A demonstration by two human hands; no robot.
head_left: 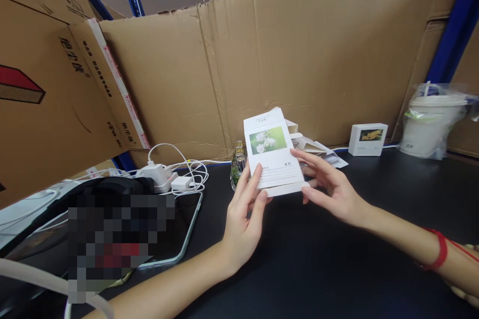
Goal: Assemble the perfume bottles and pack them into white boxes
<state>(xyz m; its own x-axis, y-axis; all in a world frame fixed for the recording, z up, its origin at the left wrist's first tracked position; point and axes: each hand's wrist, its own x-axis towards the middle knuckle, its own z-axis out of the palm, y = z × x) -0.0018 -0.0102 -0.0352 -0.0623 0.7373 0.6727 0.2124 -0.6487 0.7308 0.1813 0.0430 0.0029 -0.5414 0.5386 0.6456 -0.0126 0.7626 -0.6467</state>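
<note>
Cardboard wall [318, 60], black tabletop [374, 269]: at the dial's centre, left hand [241, 224] and right hand [342, 197] hold a flower-printed box [279, 169] in their fingers [316, 162]; pressing hard could crease its flap [286, 190], a nudge topple bottles [240, 160] at nine o'clock

The white carton [276, 165] looks to me like thin, smooth paper card. Around it, at twelve o'clock, the cardboard wall [318, 60] is matt, creased and rough along its torn top edge, while the tape [119, 79] at ten o'clock has a slick plastic shine. The post [454, 35] at two o'clock seems painted metal. At three o'clock, the small box [368, 148] is smooth card, and farther out a crinkled, clear plastic bag [443, 134] catches the light. The tablet [189, 209] at eight o'clock is glossy and glassy; the charger [159, 175] at nine o'clock, smooth plastic. The tabletop [318, 269] looks smooth and mostly matt.
</note>
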